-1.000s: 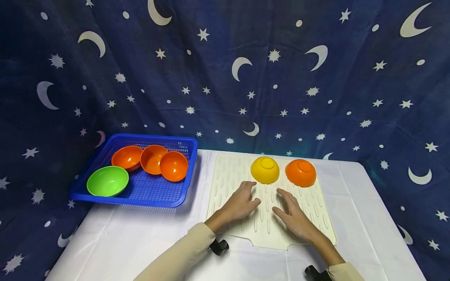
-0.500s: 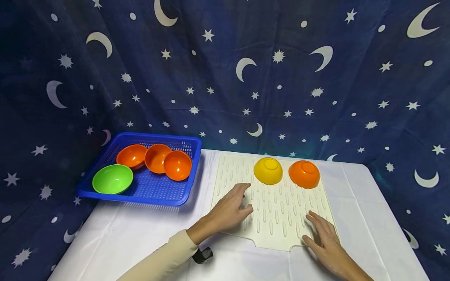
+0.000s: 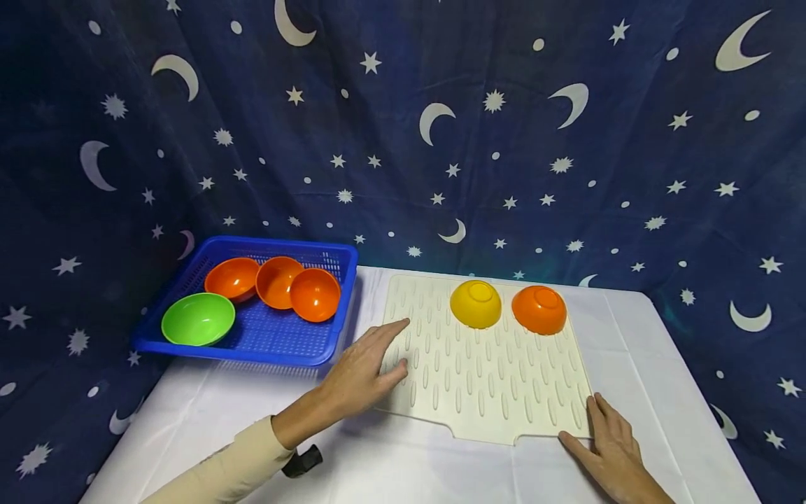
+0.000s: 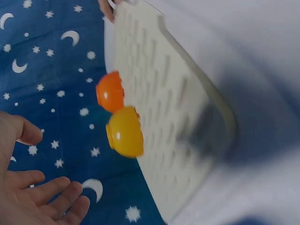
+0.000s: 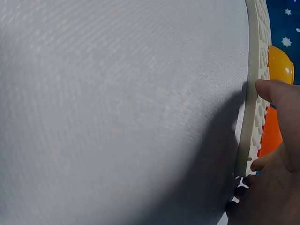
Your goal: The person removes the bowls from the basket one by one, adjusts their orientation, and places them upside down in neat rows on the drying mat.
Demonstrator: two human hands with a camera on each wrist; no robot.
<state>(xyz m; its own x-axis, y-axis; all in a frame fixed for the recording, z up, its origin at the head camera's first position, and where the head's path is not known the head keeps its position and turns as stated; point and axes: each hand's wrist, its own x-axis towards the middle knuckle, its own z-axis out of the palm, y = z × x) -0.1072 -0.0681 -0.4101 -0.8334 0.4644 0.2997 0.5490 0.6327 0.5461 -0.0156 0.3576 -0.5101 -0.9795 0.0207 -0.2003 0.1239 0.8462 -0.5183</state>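
Note:
A cream ribbed drying mat (image 3: pixel 466 385) lies on the white table. Two bowls rest upside down along its back edge, one yellow (image 3: pixel 476 305) and one orange (image 3: pixel 539 310). My left hand (image 3: pixel 360 367) hovers beside the mat's left edge, fingers spread and holding nothing; the left wrist view also shows its palm and loose fingers (image 4: pixel 65 192). At the front right corner of the mat is my right hand (image 3: pixel 609 448). Its thumb (image 5: pixel 269 89) lies at the front edge and its fairly straight fingers lie along the right side.
To the left stands a blue plastic basket (image 3: pixel 277 350) holding a green bowl (image 3: pixel 198 320) and three orange bowls (image 3: pixel 315 295). White cloth (image 3: pixel 378 462) covers the table. A dark blue curtain (image 3: pixel 390 126) with moons and stars hangs right behind.
Both hands have moved apart: the left one leftward past the mat's middle to its left edge, the right one to the front right corner. Bowls and basket stay as they were.

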